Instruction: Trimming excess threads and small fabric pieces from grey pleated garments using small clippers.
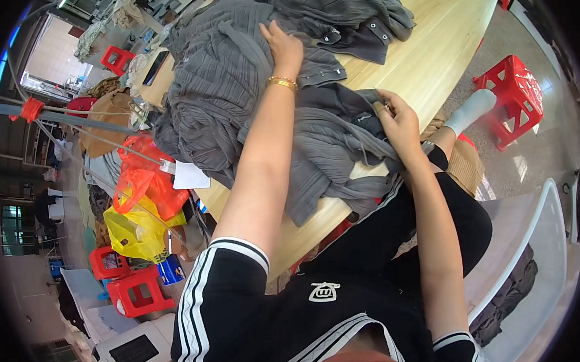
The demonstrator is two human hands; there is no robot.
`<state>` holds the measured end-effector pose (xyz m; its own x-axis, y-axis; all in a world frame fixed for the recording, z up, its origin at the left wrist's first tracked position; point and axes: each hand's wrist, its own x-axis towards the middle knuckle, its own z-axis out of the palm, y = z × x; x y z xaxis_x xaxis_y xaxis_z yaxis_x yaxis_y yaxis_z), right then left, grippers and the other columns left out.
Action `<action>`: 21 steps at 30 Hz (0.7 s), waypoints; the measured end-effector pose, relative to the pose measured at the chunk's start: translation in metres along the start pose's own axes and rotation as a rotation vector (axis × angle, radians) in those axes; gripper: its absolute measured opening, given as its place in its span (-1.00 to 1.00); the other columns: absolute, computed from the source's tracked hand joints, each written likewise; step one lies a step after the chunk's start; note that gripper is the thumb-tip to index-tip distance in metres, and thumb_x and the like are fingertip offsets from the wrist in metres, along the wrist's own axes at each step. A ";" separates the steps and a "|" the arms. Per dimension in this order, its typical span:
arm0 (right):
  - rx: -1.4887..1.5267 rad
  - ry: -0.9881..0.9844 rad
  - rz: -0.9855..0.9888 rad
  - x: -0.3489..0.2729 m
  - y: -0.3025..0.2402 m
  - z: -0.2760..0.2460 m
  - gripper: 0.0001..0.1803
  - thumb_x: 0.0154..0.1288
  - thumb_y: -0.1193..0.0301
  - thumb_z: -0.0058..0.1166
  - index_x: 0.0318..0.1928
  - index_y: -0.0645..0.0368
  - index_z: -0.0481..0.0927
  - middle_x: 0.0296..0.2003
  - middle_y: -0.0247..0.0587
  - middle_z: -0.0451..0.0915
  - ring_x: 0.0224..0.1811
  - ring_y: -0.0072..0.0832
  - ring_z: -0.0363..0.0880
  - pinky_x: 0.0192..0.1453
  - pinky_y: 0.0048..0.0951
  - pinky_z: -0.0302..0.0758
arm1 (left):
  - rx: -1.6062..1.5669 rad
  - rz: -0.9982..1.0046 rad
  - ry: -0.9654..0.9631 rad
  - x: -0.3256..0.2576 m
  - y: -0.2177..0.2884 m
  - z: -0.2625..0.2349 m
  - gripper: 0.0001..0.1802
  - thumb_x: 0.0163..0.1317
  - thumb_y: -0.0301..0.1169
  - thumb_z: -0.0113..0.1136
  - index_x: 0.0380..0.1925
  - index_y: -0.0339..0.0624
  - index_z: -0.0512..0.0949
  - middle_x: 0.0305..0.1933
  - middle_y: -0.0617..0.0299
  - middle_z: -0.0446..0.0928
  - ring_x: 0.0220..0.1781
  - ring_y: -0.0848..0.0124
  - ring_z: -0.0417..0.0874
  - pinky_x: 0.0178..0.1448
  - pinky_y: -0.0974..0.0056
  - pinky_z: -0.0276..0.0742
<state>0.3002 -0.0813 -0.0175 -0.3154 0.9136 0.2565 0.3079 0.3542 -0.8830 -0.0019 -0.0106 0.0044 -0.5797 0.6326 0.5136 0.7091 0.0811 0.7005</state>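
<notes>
A large heap of dark grey, crinkle-textured garments [210, 78] covers much of the wooden table before me. My left hand [285, 49] reaches out over the heap and lies on the cloth, its fingers apart and stretched forward. Nearer to me, a single grey garment [324, 150] is spread loosely and hangs over the table's front edge. At the right, my right hand [400, 126] has its fingers closed on an edge of that garment; some fingertips are hidden by folds. Between the hands lies a grey placket with snap buttons [325, 73].
Further grey garments [351, 14] lie at the table's [427, 63] far side. A red stool [514, 101] stands right, a white bin [547, 273] with dark cloth lower right. Red [149, 180] and yellow bags [136, 229] hang left, near a phone [155, 68] and red stools [140, 292].
</notes>
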 end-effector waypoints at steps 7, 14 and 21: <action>-0.137 0.009 -0.117 -0.030 -0.019 -0.015 -0.64 0.21 0.44 0.12 0.05 0.09 0.68 -0.16 0.02 0.69 -0.16 -0.03 0.69 -0.06 -0.13 0.61 | 0.205 -0.252 -0.010 0.019 0.029 0.001 -0.24 0.33 -0.24 0.29 0.38 -0.46 0.24 0.56 -0.44 -0.04 0.53 -0.26 0.23 0.53 -0.05 0.27; -0.127 0.009 -0.163 -0.036 -0.021 -0.015 -0.65 0.23 0.41 0.13 0.05 0.02 0.66 -0.15 -0.12 0.69 -0.16 -0.07 0.70 -0.12 -0.12 0.63 | -0.017 -0.167 -0.122 0.062 0.059 0.054 0.10 0.34 0.19 0.15 0.55 -0.37 -0.09 0.54 -0.56 -0.03 0.59 -0.33 0.07 0.62 -0.08 0.07; -0.086 0.029 -0.170 -0.037 -0.021 -0.016 -0.59 0.15 0.51 0.14 0.06 0.06 0.66 -0.30 -0.15 0.63 -0.32 -0.18 0.68 -0.24 -0.24 0.59 | -0.125 -0.428 -0.162 0.099 0.038 0.116 0.19 0.23 0.10 0.32 0.61 -0.15 -0.18 0.54 -0.51 -0.03 0.55 -0.36 0.14 0.59 -0.10 0.13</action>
<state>0.3195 -0.1190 -0.0022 -0.3441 0.8441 0.4113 0.3280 0.5184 -0.7897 0.0139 0.1440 0.0245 -0.7324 0.6751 0.0884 0.3602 0.2739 0.8918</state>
